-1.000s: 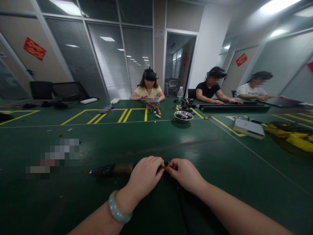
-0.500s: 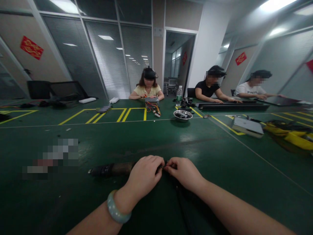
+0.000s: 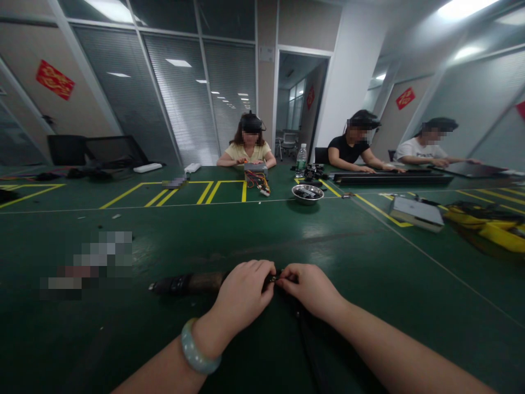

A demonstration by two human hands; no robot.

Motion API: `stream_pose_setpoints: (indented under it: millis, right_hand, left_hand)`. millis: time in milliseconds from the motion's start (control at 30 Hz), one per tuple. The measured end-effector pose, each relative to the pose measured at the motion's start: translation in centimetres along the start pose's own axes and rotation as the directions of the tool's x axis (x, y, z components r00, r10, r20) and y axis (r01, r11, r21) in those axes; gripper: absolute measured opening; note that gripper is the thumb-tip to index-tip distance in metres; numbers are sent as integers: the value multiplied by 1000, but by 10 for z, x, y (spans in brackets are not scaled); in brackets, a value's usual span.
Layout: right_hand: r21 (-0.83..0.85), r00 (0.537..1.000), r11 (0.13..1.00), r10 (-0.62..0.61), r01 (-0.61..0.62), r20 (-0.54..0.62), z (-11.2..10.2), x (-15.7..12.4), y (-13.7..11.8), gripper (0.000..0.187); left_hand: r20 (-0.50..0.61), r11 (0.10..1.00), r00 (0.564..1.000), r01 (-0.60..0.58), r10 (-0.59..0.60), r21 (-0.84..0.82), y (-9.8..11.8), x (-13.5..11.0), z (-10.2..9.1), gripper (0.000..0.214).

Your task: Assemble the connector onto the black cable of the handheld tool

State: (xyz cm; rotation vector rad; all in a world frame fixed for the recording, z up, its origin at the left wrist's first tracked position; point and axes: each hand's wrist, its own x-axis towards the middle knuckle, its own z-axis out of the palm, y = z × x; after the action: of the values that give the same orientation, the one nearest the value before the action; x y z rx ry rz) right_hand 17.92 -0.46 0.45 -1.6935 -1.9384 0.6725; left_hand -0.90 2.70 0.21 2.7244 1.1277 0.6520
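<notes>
A long, dark cylindrical tool (image 3: 200, 283) with a brownish middle band and a tapered, metal-tipped left end lies across the green table in front of me. My left hand (image 3: 248, 284), a pale green bangle on its wrist, is closed over the tool's right end and hides that part. Just right of it, my right hand (image 3: 301, 284) is closed in a pinch at a small brassy bit (image 3: 272, 278) between the two hands. What its fingertips hold is too small to make out. A black cable (image 3: 305, 339) runs down toward me below the right hand.
A metal bowl (image 3: 307, 194) of dark parts stands beyond my hands, near a water bottle (image 3: 301, 158). Across the table, one person works at a grey box (image 3: 255, 173) with coloured wires; two others sit right. A silver box (image 3: 416, 213) and yellow bag (image 3: 502, 227) lie right.
My hands stay almost in place around the tool's right end. A little more of the brassy bit shows between the fingertips, and the view has shifted slightly.
</notes>
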Motion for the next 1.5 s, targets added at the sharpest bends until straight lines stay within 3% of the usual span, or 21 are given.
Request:
stream_pose_setpoints:
  millis: [533, 733, 933, 1167, 1367, 1500]
  right_hand:
    - [12, 1000, 1000, -12, 12, -5, -1, -1, 0, 15]
    - [13, 1000, 1000, -16, 16, -16, 1, -1, 1, 15]
    - [20, 1000, 1000, 0, 0, -4, 0, -1, 0, 16]
    - [14, 1000, 1000, -8, 8, -14, 3, 1, 4, 16]
    - [23, 1000, 999, -23, 23, -15, 2, 1, 5, 14]
    - [23, 1000, 1000, -15, 15, -10, 1, 0, 3, 16]
  left_hand:
    - [24, 1000, 999, -27, 27, -3, -2, 1, 0, 8]
    - [-2, 1000, 1000, 13, -13, -18, 0, 1, -1, 19]
    - [13, 1000, 1000, -10, 10, -22, 0, 0, -2, 11]
    - [-8, 1000, 1000, 15, -15, -11, 0, 0, 1, 22]
    - [4, 1000, 1000, -10, 10, -7, 1, 0, -2, 11]
    - [-5, 1000, 1000, -3, 3, -16, 1, 0, -2, 16]
